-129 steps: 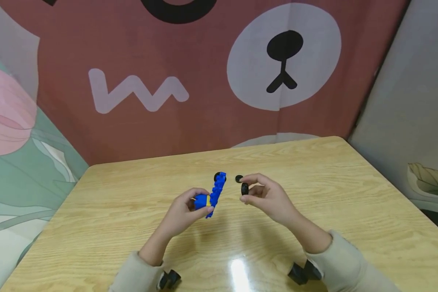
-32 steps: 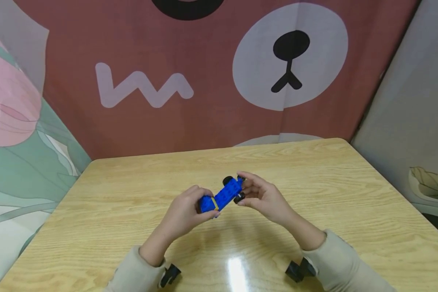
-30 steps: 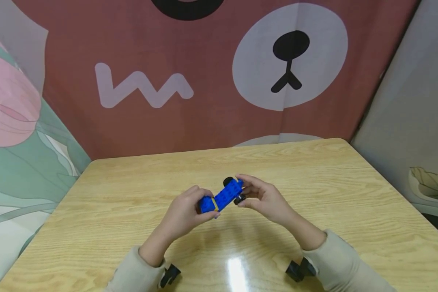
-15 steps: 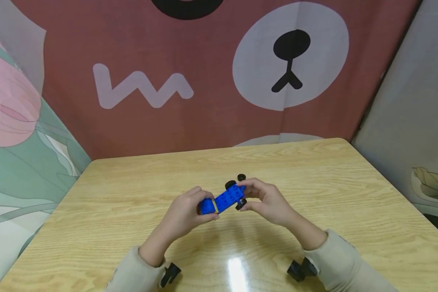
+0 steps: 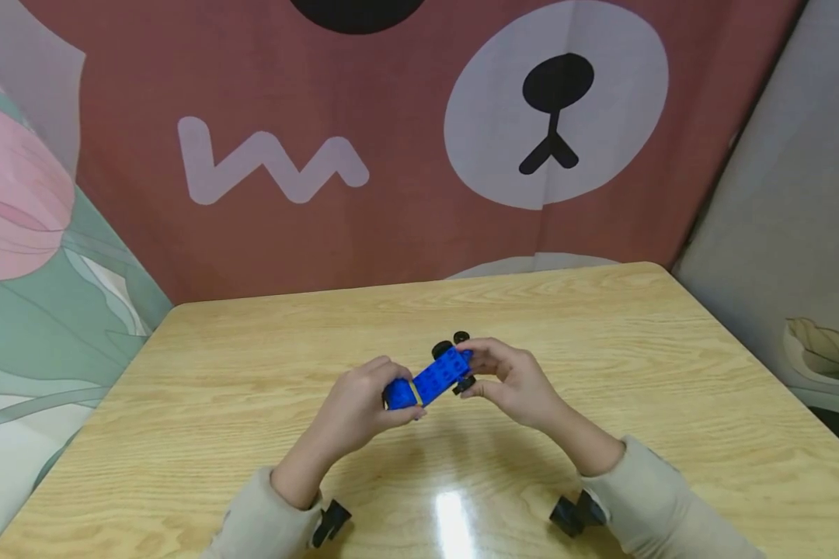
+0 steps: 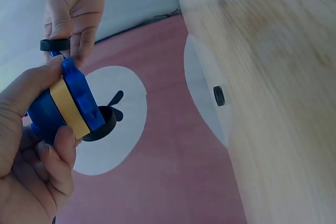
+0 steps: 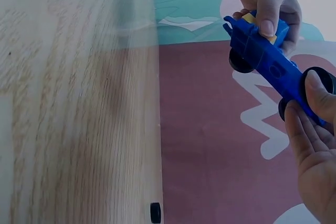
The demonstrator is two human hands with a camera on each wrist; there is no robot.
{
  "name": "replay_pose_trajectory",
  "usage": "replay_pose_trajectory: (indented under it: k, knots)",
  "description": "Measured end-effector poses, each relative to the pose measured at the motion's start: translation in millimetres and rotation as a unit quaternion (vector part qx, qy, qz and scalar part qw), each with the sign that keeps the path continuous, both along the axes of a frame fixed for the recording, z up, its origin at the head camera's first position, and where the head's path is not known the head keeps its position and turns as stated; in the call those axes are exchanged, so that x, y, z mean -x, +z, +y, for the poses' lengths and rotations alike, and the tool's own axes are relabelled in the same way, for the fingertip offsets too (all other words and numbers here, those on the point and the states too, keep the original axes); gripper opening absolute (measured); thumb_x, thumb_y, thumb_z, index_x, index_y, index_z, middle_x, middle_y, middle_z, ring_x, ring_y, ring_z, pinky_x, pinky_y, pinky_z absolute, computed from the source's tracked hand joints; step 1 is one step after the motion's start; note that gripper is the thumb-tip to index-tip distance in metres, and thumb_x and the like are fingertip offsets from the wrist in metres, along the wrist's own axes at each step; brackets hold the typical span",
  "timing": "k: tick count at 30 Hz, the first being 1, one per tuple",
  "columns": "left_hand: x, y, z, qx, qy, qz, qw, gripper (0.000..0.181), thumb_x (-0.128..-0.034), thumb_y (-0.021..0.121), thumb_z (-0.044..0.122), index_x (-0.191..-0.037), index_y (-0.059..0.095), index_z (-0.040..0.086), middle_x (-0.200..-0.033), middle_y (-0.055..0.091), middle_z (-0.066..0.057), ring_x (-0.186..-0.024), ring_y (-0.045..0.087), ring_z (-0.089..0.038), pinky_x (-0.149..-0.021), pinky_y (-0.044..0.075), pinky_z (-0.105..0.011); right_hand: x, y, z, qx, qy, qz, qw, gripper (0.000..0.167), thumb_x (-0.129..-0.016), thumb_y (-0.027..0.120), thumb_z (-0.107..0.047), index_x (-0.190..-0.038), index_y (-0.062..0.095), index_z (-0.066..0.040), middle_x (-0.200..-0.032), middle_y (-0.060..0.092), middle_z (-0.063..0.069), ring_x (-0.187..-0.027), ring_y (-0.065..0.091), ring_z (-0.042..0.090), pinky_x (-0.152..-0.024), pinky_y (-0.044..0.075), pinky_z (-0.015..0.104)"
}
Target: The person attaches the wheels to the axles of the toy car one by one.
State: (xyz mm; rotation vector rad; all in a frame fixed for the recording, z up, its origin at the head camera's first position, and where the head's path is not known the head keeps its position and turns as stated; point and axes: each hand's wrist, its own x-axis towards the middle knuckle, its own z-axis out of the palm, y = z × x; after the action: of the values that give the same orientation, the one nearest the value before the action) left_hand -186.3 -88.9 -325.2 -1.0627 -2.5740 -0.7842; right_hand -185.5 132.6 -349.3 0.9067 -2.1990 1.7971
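Note:
A blue building-block toy car [image 5: 442, 376] with a yellow strip is held above the table, slanting up to the right in the head view. My left hand [image 5: 355, 402] grips its left end, around the blue block and yellow strip [image 6: 68, 107]. At the other end my right hand [image 5: 516, 383] pinches the car between thumb and fingers. Its thumb lies on a black wheel [image 7: 326, 80], and its fingertips are by another wheel [image 7: 282, 109] across the body. A third wheel [image 7: 240, 61] sits nearer the left hand. One loose black wheel [image 5: 461, 337] lies on the table behind.
The wooden table [image 5: 252, 365] reaches back to a brown curtain [image 5: 391, 233] with a cartoon face. Dark wrist-camera mounts [image 5: 575, 515] stick out below both sleeves. A pale wall or cloth [image 5: 783, 202] stands to the right.
Earlier my right hand held a wheel apart from the car; now that wheel is against the car's end. The car has turned studded face up. The loose wheel shows again behind the hand.

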Motion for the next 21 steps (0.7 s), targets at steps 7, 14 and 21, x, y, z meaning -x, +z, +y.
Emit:
replay_pose_trajectory:
  k: [7,14,21]
  knots:
    - [0.4,0.4,0.9,0.019,0.012,0.020,0.9995,0.034,-0.0642,0.076,0.029,-0.086,0.062,0.006,-0.078,0.055,0.003,-0.062,0.049,-0.004,-0.053,0.042,-0.014,1.0,-3.3,1.1,0.020,0.006,-0.006,0.9998,0.038,-0.072,0.061,0.013,-0.108,0.050,0.007,-0.095,0.056,0.022,-0.081,0.058,0.020,-0.062,0.050,0.033]
    - [1.2,1.5,0.5,0.021,-0.003,0.028,0.9994,0.034,-0.0648,0.075,0.029,-0.085,0.061,0.006,-0.077,0.055,0.003,-0.061,0.048,-0.005,-0.051,0.041,-0.015,1.9,-7.0,1.9,0.035,0.011,-0.004,0.9993,0.036,-0.072,0.058,0.016,-0.106,0.050,0.008,-0.092,0.057,0.024,-0.079,0.059,0.018,-0.060,0.050,0.034]
    - [2.0,1.9,0.5,0.008,-0.016,0.008,0.9998,0.033,-0.0655,0.075,0.027,-0.085,0.061,0.004,-0.079,0.056,0.001,-0.062,0.049,-0.007,-0.051,0.041,-0.016,1.4,-8.2,1.1,0.029,0.006,0.027,0.9992,0.037,-0.071,0.057,0.018,-0.106,0.050,0.007,-0.094,0.056,0.023,-0.080,0.059,0.020,-0.059,0.050,0.033]
